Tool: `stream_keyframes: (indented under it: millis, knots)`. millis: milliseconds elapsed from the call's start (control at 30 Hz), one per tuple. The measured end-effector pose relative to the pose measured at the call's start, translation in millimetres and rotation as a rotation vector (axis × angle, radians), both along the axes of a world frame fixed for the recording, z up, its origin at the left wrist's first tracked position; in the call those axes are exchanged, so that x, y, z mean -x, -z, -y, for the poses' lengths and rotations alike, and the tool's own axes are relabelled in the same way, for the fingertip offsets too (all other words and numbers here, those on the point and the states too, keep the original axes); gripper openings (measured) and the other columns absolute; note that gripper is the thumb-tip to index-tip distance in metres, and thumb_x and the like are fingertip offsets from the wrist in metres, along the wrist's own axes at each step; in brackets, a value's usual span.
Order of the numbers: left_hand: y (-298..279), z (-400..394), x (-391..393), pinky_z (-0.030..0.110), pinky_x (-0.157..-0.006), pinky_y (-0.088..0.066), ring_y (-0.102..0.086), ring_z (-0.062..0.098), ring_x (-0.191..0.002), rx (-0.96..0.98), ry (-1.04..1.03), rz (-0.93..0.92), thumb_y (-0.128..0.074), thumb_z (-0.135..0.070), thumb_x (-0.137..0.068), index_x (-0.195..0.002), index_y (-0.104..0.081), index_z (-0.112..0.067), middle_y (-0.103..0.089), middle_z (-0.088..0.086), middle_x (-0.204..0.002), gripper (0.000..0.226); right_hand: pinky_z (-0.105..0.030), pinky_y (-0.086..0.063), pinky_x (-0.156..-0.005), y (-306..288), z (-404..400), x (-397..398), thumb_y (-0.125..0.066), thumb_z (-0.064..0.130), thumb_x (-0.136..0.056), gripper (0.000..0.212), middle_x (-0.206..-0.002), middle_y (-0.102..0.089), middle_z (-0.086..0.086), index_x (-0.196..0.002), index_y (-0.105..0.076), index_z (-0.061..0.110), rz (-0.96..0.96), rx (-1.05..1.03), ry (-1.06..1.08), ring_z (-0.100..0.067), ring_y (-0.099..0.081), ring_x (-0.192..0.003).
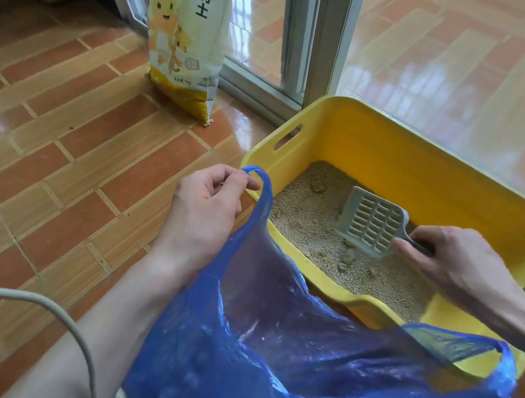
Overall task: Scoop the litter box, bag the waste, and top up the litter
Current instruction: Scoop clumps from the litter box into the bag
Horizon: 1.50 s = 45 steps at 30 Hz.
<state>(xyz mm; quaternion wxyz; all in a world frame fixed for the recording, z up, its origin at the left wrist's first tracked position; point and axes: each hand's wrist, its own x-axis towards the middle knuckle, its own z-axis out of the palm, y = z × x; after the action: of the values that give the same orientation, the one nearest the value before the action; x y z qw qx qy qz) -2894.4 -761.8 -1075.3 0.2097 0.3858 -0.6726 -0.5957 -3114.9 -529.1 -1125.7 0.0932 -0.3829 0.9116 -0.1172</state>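
Observation:
A yellow litter box point(402, 145) stands on the tiled floor, holding beige litter point(306, 216) with a few clumps. My right hand point(458, 263) grips the handle of a grey slotted scoop point(371, 227), whose blade rests tilted in the litter. My left hand point(208, 203) pinches one handle of a blue plastic bag point(279, 358), which hangs open in front of the box's near rim. The bag's other handle droops loose at the right.
A yellow and white bag of cat litter point(188, 30) stands upright by the sliding door frame point(303, 32) at the back. A grey cable point(45, 305) curves across the lower left. My bare leg is at the bottom.

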Motion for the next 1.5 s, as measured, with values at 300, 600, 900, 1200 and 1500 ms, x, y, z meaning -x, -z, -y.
stream_keyframes:
  millis: [300, 600, 900, 1200, 1500]
  knots:
    - [4, -1, 0, 0.023, -0.045, -0.020, -0.024, 0.012, -0.047, 0.014, 0.014, 0.003, -0.051, -0.022, -0.106, -0.090, -0.073, -0.018, -0.033, -0.008, -0.055, 0.027, -0.033, -0.046, -0.054, 36, -8, 20, -0.058, 0.050, -0.097, 0.029, -0.074, -0.066, -0.005, -0.092, -0.069, 0.024, -0.123, -0.180, 0.074, -0.031, -0.063, -0.070]
    - [5, -1, 1, 0.020, -0.042, -0.020, -0.024, 0.010, -0.044, 0.000, 0.019, 0.007, -0.051, -0.021, -0.106, -0.092, -0.073, -0.016, -0.034, -0.009, -0.055, 0.027, -0.030, -0.044, -0.051, 54, 8, 28, -0.060, 0.048, -0.098, 0.028, -0.065, -0.064, 0.001, -0.093, -0.073, 0.024, 0.112, -0.160, 0.044, -0.017, -0.056, -0.057]
    - [4, -1, 0, 0.021, -0.042, -0.019, -0.022, 0.011, -0.045, -0.007, 0.027, 0.005, -0.051, -0.022, -0.106, -0.093, -0.072, -0.016, -0.032, -0.008, -0.055, 0.026, -0.026, -0.034, -0.049, 74, 37, 21, -0.063, 0.048, -0.095, 0.038, -0.054, -0.060, 0.006, -0.076, -0.075, 0.017, 0.550, 0.001, 0.190, -0.009, -0.046, -0.047]
    - [4, -1, 0, 0.022, -0.044, -0.021, -0.024, 0.011, -0.046, -0.002, 0.024, 0.016, -0.050, -0.023, -0.107, -0.091, -0.072, -0.017, -0.034, -0.010, -0.054, 0.028, -0.022, -0.029, -0.046, 65, 44, 3, -0.066, 0.040, -0.097, 0.040, -0.061, -0.052, -0.002, -0.087, -0.074, 0.002, 0.915, 0.346, 0.332, -0.012, -0.038, -0.050]
    - [3, -1, -1, 0.021, -0.042, -0.022, -0.025, 0.010, -0.045, 0.003, 0.025, 0.016, -0.051, -0.022, -0.106, -0.091, -0.073, -0.016, -0.034, -0.009, -0.054, 0.027, -0.025, -0.029, -0.049, 64, 47, -14, -0.066, 0.039, -0.097, 0.037, -0.056, -0.053, 0.003, -0.082, -0.076, 0.006, 0.888, 0.406, 0.398, -0.010, -0.039, -0.048]
